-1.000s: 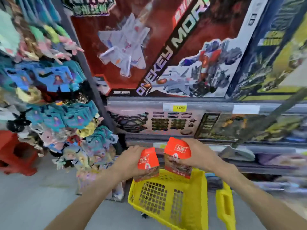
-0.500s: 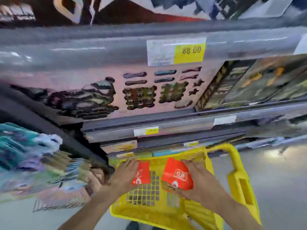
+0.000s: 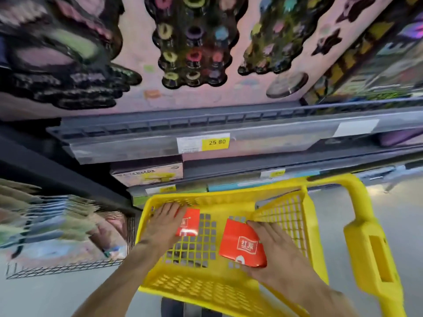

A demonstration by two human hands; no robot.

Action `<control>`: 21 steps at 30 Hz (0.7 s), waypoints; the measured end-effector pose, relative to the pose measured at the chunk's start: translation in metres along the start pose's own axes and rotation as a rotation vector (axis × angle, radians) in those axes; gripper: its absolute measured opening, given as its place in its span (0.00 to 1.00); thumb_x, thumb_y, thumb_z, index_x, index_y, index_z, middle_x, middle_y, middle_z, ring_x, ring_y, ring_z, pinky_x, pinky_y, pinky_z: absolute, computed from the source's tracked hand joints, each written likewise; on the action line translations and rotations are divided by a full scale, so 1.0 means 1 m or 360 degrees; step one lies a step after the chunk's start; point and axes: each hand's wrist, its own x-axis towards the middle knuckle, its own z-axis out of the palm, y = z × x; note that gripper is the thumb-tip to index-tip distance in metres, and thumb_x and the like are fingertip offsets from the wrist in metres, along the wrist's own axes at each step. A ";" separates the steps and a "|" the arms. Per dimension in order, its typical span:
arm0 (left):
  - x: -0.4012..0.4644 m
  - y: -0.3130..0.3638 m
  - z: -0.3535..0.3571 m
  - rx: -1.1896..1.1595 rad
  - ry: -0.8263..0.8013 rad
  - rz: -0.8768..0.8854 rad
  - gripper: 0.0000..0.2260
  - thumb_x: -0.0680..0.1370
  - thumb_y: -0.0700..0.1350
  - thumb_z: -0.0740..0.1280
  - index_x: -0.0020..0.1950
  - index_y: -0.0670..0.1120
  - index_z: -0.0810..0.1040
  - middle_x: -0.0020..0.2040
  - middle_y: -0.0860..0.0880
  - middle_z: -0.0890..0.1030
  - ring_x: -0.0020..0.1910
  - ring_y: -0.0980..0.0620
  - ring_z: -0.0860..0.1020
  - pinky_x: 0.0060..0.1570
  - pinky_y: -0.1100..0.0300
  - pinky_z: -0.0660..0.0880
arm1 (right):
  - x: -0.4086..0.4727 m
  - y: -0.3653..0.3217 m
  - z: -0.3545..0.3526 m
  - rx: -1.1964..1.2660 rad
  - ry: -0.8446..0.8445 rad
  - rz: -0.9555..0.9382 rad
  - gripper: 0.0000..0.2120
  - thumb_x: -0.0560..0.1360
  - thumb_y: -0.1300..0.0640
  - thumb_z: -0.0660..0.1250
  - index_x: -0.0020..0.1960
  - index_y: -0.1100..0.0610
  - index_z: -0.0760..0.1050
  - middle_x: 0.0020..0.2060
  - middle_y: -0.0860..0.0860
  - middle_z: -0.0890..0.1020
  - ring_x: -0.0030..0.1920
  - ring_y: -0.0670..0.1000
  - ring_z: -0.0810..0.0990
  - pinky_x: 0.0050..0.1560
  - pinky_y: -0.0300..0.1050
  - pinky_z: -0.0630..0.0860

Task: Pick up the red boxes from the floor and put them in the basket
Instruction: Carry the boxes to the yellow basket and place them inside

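Reached into the yellow basket (image 3: 229, 291) with both hands, 2 red boxes low inside it over the mesh bottom. Gripped the left red box (image 3: 188, 221) in the left hand (image 3: 163, 225); clasped the right red box (image 3: 242, 244) (white label up) in the right hand (image 3: 278, 252), near the basket's right wall.

Illumination is bright and even, with no hard shadows. Motion blur is heavy above the price label (image 3: 203, 143): the pink toy packaging (image 3: 142, 53) smears, and the hanging goods (image 3: 45, 220) left of the label streak badly. The label itself reads clearly. Below it, the yellow basket (image 3: 206, 291) and both red boxes (image 3: 242, 244) are comparatively sharp. Shelf edges (image 3: 229, 126) beside the label bow, showing wide-angle distortion. A pale glare patch sits on the floor (image 3: 400, 213) right of the basket.
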 end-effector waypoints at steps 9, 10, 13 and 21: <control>-0.009 0.001 -0.005 -0.0031 0.0057 -0.0122 0.43 0.69 0.59 0.75 0.77 0.47 0.60 0.66 0.46 0.71 0.65 0.44 0.69 0.66 0.48 0.68 | 0.063 0.006 0.030 -0.0174 0.0143 -0.0119 0.43 0.67 0.36 0.71 0.75 0.51 0.60 0.66 0.47 0.73 0.67 0.51 0.70 0.73 0.47 0.61; -0.008 0.001 -0.002 -0.0026 0.0065 -0.0106 0.43 0.69 0.59 0.74 0.78 0.47 0.59 0.67 0.46 0.70 0.66 0.44 0.68 0.66 0.48 0.67 | 0.075 0.005 0.036 -0.0203 0.0096 -0.0138 0.44 0.67 0.38 0.72 0.76 0.52 0.58 0.68 0.48 0.71 0.68 0.51 0.69 0.73 0.47 0.60; -0.005 0.003 0.007 -0.0039 0.0102 -0.0077 0.42 0.72 0.58 0.73 0.79 0.48 0.56 0.69 0.47 0.67 0.69 0.45 0.65 0.69 0.49 0.65 | 0.107 0.004 0.056 -0.0237 -0.0030 -0.0175 0.44 0.69 0.42 0.74 0.77 0.52 0.56 0.71 0.50 0.70 0.70 0.52 0.68 0.74 0.48 0.60; -0.008 -0.005 0.010 -0.0096 0.0132 -0.0116 0.44 0.73 0.62 0.70 0.80 0.49 0.49 0.72 0.49 0.63 0.72 0.48 0.62 0.71 0.50 0.65 | 0.142 0.009 0.097 -0.0033 -0.0020 -0.0307 0.43 0.68 0.45 0.76 0.76 0.55 0.59 0.68 0.50 0.71 0.70 0.52 0.67 0.75 0.45 0.59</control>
